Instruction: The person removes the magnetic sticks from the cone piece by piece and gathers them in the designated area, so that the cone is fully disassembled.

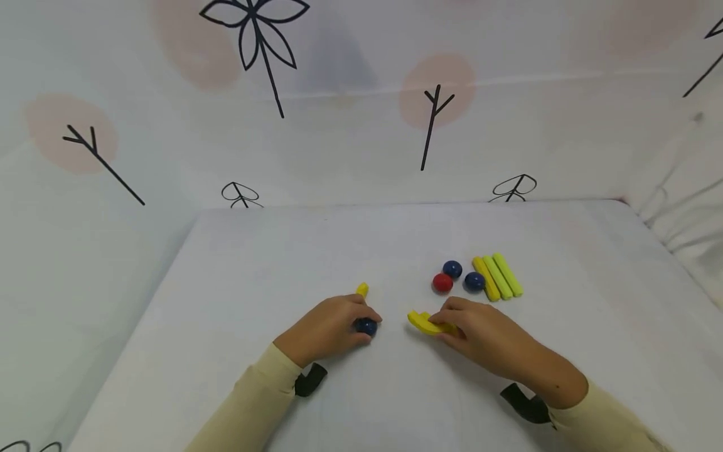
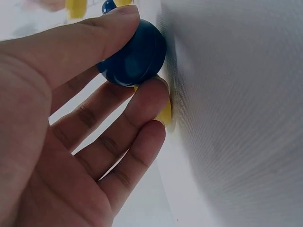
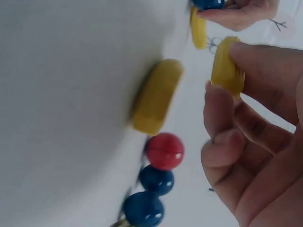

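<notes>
My left hand (image 1: 336, 326) grips a glossy dark blue ball (image 2: 135, 54) between thumb and fingers, close to the white tabletop. Just beyond its knuckles a yellow piece (image 1: 363, 289) lies partly hidden. With thumb and fingertips, my right hand (image 1: 480, 329) pinches a small faceted yellow banana-shaped piece (image 3: 227, 71). Beside it in the right wrist view, a similar yellow piece (image 3: 157, 97) is on the cloth. From the head view these two overlap at the right fingertips, so their outlines are hard to separate.
Beyond the right hand sit a red ball (image 1: 443, 283) and two blue balls, one nearer (image 1: 474, 282) and one farther (image 1: 452, 269). Alongside are a deep yellow stick (image 1: 486, 279) and two lime-yellow sticks (image 1: 503, 276). A patterned white cloth wall (image 1: 350, 157) stands behind the table (image 1: 254, 251).
</notes>
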`<state>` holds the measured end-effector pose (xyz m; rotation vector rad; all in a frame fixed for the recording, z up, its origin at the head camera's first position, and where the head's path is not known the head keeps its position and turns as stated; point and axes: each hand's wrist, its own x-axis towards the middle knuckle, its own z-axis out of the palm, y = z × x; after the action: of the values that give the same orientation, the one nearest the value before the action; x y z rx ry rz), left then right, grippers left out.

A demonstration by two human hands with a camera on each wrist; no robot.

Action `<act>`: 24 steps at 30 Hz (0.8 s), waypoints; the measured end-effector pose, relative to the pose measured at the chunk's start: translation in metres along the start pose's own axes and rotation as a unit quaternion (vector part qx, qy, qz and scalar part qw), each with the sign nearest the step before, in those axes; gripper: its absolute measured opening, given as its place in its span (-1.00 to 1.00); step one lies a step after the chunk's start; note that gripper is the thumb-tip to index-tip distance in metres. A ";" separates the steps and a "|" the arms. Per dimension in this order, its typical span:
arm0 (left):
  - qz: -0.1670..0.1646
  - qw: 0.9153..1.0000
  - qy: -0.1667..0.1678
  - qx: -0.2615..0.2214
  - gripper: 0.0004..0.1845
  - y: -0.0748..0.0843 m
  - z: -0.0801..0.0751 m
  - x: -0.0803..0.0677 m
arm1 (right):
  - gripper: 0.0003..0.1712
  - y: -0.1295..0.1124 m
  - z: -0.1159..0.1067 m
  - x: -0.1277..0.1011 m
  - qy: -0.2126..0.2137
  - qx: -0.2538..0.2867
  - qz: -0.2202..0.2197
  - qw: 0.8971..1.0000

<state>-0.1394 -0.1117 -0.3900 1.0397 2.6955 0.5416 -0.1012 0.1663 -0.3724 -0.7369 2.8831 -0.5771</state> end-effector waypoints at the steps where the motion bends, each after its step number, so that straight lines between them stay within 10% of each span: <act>1: 0.000 1.000 -0.001 0.000 -0.64 0.000 0.000 0.001 | -0.73 0.002 0.001 -0.001 -0.007 0.007 0.001 1.000; 24: -0.002 1.000 -0.003 0.000 -0.62 0.000 0.001 0.002 | -0.76 0.015 0.009 -0.002 -0.040 0.005 -0.004 0.999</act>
<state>-0.1402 -0.1100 -0.3913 1.0330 2.6921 0.5361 -0.1038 0.1764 -0.3860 -0.7525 2.8045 -0.5490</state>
